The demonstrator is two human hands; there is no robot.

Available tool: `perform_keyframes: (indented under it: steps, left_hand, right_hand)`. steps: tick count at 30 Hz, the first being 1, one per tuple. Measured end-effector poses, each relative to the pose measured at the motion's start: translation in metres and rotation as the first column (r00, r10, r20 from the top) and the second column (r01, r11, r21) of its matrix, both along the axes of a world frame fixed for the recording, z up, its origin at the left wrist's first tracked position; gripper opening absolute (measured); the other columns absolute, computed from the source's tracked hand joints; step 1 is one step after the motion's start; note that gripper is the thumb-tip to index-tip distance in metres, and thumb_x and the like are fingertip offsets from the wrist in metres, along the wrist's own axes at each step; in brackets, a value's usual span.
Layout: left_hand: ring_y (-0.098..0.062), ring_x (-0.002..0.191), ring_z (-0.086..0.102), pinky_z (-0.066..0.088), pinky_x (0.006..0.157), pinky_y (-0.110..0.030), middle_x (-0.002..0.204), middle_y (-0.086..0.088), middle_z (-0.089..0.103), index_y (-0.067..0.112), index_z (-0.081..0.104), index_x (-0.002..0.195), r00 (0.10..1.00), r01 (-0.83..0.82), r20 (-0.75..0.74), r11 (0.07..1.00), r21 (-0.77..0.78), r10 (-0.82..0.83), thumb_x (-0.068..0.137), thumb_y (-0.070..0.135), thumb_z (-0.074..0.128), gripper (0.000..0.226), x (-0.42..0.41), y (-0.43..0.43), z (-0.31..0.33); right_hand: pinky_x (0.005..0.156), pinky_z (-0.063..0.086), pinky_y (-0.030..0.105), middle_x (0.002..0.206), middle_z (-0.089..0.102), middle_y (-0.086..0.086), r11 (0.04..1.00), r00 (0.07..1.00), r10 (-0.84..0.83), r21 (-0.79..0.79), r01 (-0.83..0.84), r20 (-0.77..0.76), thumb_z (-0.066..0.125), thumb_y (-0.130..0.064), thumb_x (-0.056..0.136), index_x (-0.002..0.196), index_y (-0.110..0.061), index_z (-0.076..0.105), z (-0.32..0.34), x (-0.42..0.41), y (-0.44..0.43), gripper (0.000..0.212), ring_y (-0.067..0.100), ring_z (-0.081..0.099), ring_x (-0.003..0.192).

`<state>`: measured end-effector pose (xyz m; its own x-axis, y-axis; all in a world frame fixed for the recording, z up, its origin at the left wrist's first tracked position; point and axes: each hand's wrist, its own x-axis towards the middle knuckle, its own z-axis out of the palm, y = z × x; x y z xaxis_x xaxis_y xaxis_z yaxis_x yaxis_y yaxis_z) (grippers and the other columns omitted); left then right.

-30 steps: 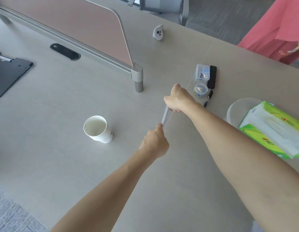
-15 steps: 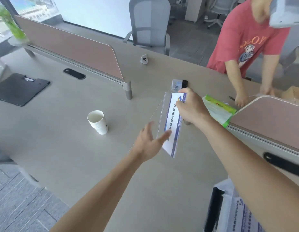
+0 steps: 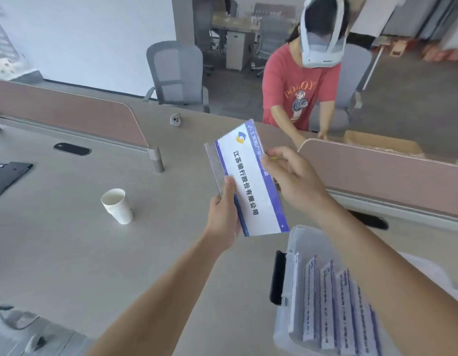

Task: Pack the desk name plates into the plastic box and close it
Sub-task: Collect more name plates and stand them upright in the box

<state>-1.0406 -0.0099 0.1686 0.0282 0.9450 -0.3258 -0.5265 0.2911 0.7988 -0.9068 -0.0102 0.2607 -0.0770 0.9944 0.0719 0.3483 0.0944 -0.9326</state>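
Observation:
I hold a clear acrylic desk name plate (image 3: 248, 181) with a white and blue card above the desk, its printed face turned up toward me. My left hand (image 3: 224, 214) grips its near left edge. My right hand (image 3: 290, 177) pinches its right edge. Below and to the right stands the clear plastic box (image 3: 299, 242), open, with a black latch on its left side. Several name plates (image 3: 333, 304) stand on edge inside it, partly hidden by my right forearm.
A stack of white paper cups (image 3: 117, 205) stands left of my hands. Pink desk dividers (image 3: 68, 111) run at the left and right (image 3: 382, 173). A person in a red shirt (image 3: 299, 91) leans over a cardboard box (image 3: 382, 145) across the desk. A black clipboard (image 3: 7, 176) lies far left.
My view swung up and right. I lifted the name plate off the desk, and my left hand, open half a second ago, now grips its edge. The plastic box has come into view.

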Motion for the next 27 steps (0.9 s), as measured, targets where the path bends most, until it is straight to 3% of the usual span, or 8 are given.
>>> perform_keyframes:
  steps: [4,9,12,15,18,19,22,27]
  left_hand:
    - [-0.028,0.106,0.069,0.054,0.094,-0.049,0.115,-0.009,0.072,0.007,0.061,0.124,0.992,0.029,0.124,0.999,0.016,-0.031,0.099,0.05,0.044,0.053,0.034,-0.016,0.003]
    - [-0.025,0.103,0.07,0.057,0.087,-0.042,0.116,-0.009,0.072,0.012,0.062,0.122,0.947,0.254,0.203,0.967,-0.005,-0.248,0.099,0.051,0.04,0.051,0.098,-0.049,0.007]
    - [-0.021,0.096,0.07,0.056,0.076,-0.035,0.107,-0.003,0.074,0.018,0.064,0.115,0.941,0.335,0.033,0.941,0.039,-0.337,0.095,0.052,0.049,0.042,0.121,-0.052,0.009]
    - [-0.023,0.108,0.059,0.047,0.093,-0.035,0.113,0.004,0.061,0.016,0.058,0.121,0.97,0.202,-0.167,0.969,0.146,-0.177,0.086,0.056,0.059,0.052,0.143,-0.044,0.021]
    - [-0.012,0.128,0.05,0.038,0.107,-0.032,0.138,0.007,0.053,0.022,0.046,0.139,0.936,0.235,-0.327,0.925,0.298,-0.132,0.077,0.064,0.062,0.076,0.182,-0.044,0.045]
    - [-0.007,0.123,0.054,0.04,0.101,-0.026,0.135,0.007,0.056,0.022,0.045,0.14,0.913,0.29,-0.372,0.906,0.308,-0.166,0.075,0.067,0.061,0.08,0.201,-0.044,0.053]
    - [0.007,0.074,0.061,0.045,0.054,-0.009,0.095,0.009,0.059,0.016,0.042,0.131,0.832,0.42,-0.484,0.877,0.232,-0.27,0.09,0.058,0.054,0.06,0.26,-0.048,0.062]
    - [-0.011,0.072,0.047,0.036,0.065,-0.025,0.081,0.007,0.045,0.021,0.04,0.091,0.672,0.525,-0.663,0.844,0.113,-0.33,0.09,0.061,0.051,0.041,0.342,-0.059,0.04]
  right_hand:
    - [0.064,0.047,0.018,0.086,0.068,-0.023,0.997,0.953,-0.051,-0.034,0.064,0.299,0.061,-0.043,0.091,0.102,-0.033,0.058,-0.017,0.024,-0.06,0.015,-0.003,0.061,0.07]
    - [0.057,0.041,0.02,0.08,0.062,-0.011,0.943,0.806,-0.331,0.149,0.296,0.491,0.052,-0.03,0.096,0.095,-0.021,0.058,-0.014,0.063,-0.103,0.011,0.012,0.055,0.068]
    - [0.053,0.034,0.028,0.069,0.052,-0.01,0.921,0.73,-0.386,0.192,0.339,0.565,0.05,-0.026,0.098,0.08,-0.021,0.047,-0.008,0.103,-0.126,0.02,0.013,0.047,0.061]
    - [0.048,0.03,0.028,0.061,0.046,-0.009,0.899,0.667,-0.427,0.209,0.384,0.611,0.05,-0.025,0.099,0.069,-0.027,0.032,-0.011,0.147,-0.151,0.035,0.016,0.042,0.056]
    - [0.051,0.036,0.035,0.068,0.058,0.007,0.893,0.65,-0.43,0.187,0.41,0.626,0.049,-0.025,0.099,0.08,-0.015,0.047,-0.022,0.192,-0.17,0.022,0.031,0.049,0.062]
    - [0.053,0.037,0.037,0.072,0.061,0.011,0.894,0.642,-0.425,0.184,0.409,0.639,0.049,-0.025,0.099,0.087,-0.01,0.049,-0.026,0.206,-0.174,0.019,0.035,0.051,0.065]
    - [0.053,0.034,0.034,0.075,0.062,0.015,0.9,0.655,-0.407,0.156,0.407,0.637,0.049,-0.025,0.099,0.089,-0.014,0.046,-0.039,0.251,-0.184,0.015,0.037,0.049,0.066]
    - [0.051,0.031,0.033,0.063,0.047,0.007,0.892,0.724,-0.381,0.024,0.451,0.575,0.047,-0.023,0.098,0.074,-0.021,0.033,-0.063,0.309,-0.195,0.028,0.029,0.04,0.058]
